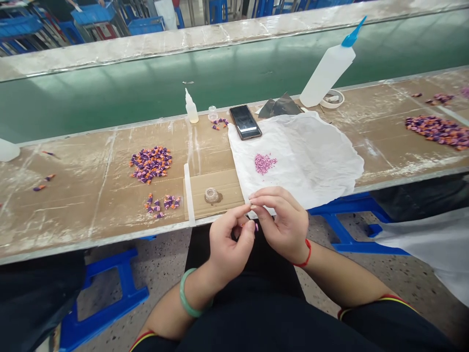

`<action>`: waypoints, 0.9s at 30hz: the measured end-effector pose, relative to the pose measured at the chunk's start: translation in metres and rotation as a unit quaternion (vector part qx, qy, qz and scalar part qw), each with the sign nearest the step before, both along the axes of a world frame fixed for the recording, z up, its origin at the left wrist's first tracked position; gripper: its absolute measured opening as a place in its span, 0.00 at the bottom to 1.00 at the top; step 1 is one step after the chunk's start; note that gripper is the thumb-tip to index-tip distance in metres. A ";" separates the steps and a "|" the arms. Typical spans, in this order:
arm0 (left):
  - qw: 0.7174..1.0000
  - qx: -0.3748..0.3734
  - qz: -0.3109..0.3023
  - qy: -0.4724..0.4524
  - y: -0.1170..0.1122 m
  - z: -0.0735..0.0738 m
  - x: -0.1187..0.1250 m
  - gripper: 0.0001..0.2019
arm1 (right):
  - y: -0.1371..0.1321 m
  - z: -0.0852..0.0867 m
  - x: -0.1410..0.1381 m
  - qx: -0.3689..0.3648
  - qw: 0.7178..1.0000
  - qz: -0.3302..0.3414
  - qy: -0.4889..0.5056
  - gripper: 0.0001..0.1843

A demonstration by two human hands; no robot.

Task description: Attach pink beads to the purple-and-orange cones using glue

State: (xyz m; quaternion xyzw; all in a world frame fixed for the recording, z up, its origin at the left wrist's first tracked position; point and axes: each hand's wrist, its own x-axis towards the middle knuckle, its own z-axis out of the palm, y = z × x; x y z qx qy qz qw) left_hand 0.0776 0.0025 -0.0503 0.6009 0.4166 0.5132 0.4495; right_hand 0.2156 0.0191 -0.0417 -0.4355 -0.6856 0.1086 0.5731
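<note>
My left hand (pixel 231 240) is closed in a pinch, and a small pink and purple piece (pixel 256 227) shows at its thumb. Close against it, my right hand (pixel 281 221) has its thumb and fingertips pressed together; whatever lies between them is too small to name. Both hands are just off the table's front edge. Beyond them a heap of tiny pink beads (pixel 264 164) rests on a white cloth (pixel 311 151). Left of my hands, a small clear cup (pixel 211 195) stands on a cardboard sheet (pixel 229 188). Farther left lie a pile of purple and orange pieces (pixel 151 164) and a smaller group (pixel 161 205).
A phone (pixel 245 121) lies on the cloth's far left corner. Behind are a small dropper bottle (pixel 191 107), a large tilted white bottle (pixel 329 73) and a tape roll (pixel 332 99). More purple pieces (pixel 437 131) lie right. Blue stools (pixel 106 293) stand below; a green belt (pixel 146 88) runs behind.
</note>
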 end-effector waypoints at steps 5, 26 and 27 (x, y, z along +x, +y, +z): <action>0.999 -0.027 -0.008 -0.015 -0.002 0.001 -0.001 0.13 | 0.002 -0.001 0.004 -0.016 1.000 0.026 -0.005 0.09; 0.973 -0.183 -0.070 -0.125 0.017 0.017 -0.002 0.16 | 0.011 0.002 0.017 0.058 0.988 0.131 -0.053 0.11; 0.977 -0.169 -0.062 -0.111 0.016 0.018 -0.002 0.15 | 0.010 0.002 0.016 0.041 0.990 0.130 -0.042 0.10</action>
